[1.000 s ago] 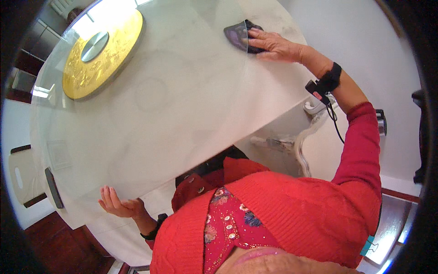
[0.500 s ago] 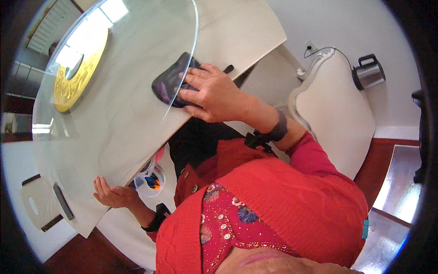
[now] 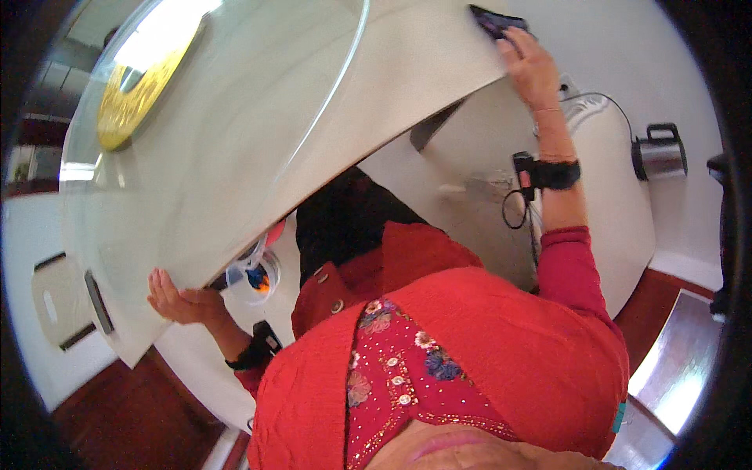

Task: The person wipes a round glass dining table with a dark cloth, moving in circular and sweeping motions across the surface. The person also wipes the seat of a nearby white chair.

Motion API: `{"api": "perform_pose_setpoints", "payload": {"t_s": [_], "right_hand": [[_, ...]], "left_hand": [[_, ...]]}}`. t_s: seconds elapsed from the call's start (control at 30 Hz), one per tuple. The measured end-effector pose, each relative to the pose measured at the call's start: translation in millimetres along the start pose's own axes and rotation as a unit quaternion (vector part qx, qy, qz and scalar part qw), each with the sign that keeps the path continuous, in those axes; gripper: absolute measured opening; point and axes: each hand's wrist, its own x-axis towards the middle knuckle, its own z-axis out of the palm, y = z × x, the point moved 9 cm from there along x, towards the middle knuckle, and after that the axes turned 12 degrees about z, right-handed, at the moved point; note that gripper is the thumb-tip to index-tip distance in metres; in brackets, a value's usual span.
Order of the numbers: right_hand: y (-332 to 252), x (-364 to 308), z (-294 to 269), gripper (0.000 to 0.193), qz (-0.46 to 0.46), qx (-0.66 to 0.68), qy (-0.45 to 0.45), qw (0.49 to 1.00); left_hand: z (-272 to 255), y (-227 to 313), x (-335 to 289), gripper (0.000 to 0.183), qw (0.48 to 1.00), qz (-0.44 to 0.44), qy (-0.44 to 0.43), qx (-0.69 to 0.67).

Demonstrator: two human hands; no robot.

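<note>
Cream-coloured, the table (image 3: pixel 427 66) spreads before me, and my reach has just swung out to its right-hand corner. The glass (image 3: pixel 258 102) covers its left part; half a second ago I was pressing across the rim, and now I'm clear of it, so the work has passed to bare tabletop. The gold disc (image 3: pixel 129 110) sits off to the far left. My hands are wide apart. My right hand (image 3: pixel 534 74) has its fingers on the dark cloth (image 3: pixel 493 22) at that corner; whether they grip or only press, I can't tell. My left hand (image 3: pixel 182 300) is loosely uncurled by the near edge, nothing in it.
</note>
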Motion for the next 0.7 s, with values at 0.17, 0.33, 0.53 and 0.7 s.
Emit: {"api": "perform_pose_setpoints", "payload": {"t_s": [0.17, 0.33, 0.53, 0.7], "right_hand": [[-24.8, -3.8, 1.1, 0.041, -0.029, -0.014, -0.019, 0.999], [-138.2, -72.3, -16.4, 0.032, -0.188, 0.078, -0.020, 0.979], [-280.0, -154.7, -27.6, 0.039, -0.336, 0.276, -0.128, 0.891], [-321.4, -179.7, -37.1, 0.030, -0.375, 0.281, -0.010, 0.883]], "left_hand": [[-1.7, 3.0, 0.8, 0.037, 1.000, -0.012, 0.009, 0.006], [-2.8, 4.9, 3.2, 0.037, 1.000, -0.017, 0.003, 0.002], [0.1, 8.3, 4.0, 0.040, 1.000, -0.009, -0.011, 0.015], [-2.1, 9.8, 8.7, 0.038, 1.000, 0.013, -0.018, 0.006]]}}
